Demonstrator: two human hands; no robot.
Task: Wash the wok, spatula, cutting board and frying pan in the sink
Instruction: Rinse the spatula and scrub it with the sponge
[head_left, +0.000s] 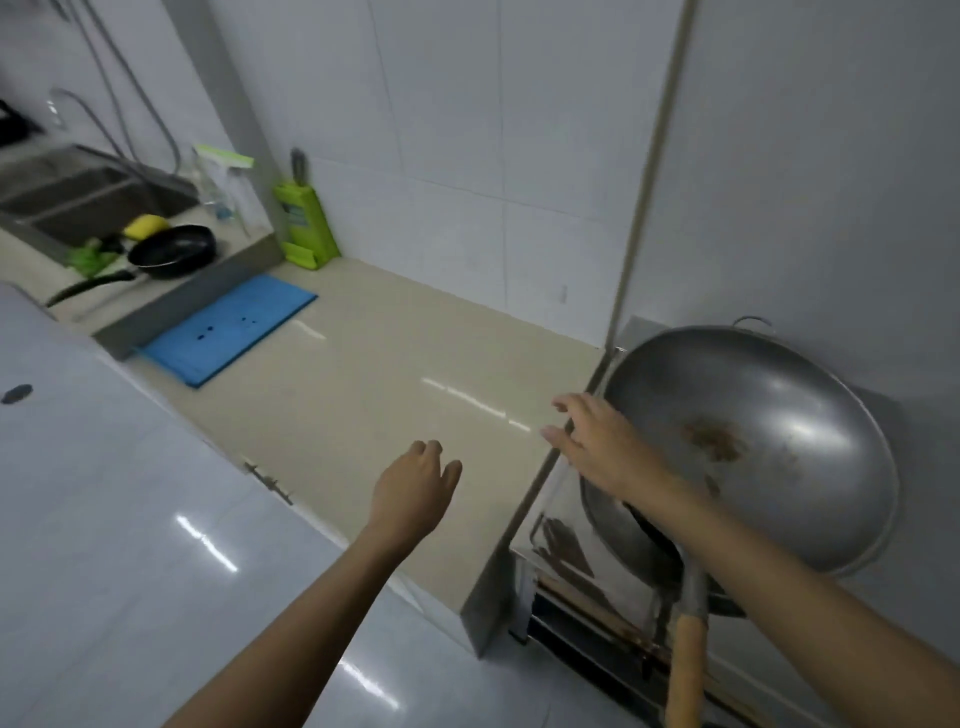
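the person's right hand (597, 441) reaches out with fingers spread and loose, holding nothing, its fingertips at the near rim of the large round grey metal wok (779, 431), which sits on a steel stove to that hand's right with brown residue in its bowl. below the right forearm, a spatula with a metal neck and pale wooden handle (688, 660) leans out of the wok's near edge. the left hand (415, 488) hovers over the beige stone countertop (374, 395), fingers loosely curled and gripping nothing, just left of the right hand and apart from it. far beyond the left hand, a flat blue rectangular cutting board (228, 327) lies on the counter. further left still, a black round frying pan (174, 252) rests on a raised ledge beside the steel sink (78, 197), with a yellow sponge (145, 226) just behind it. a green knife block (306, 228) stands against the white tiled wall.
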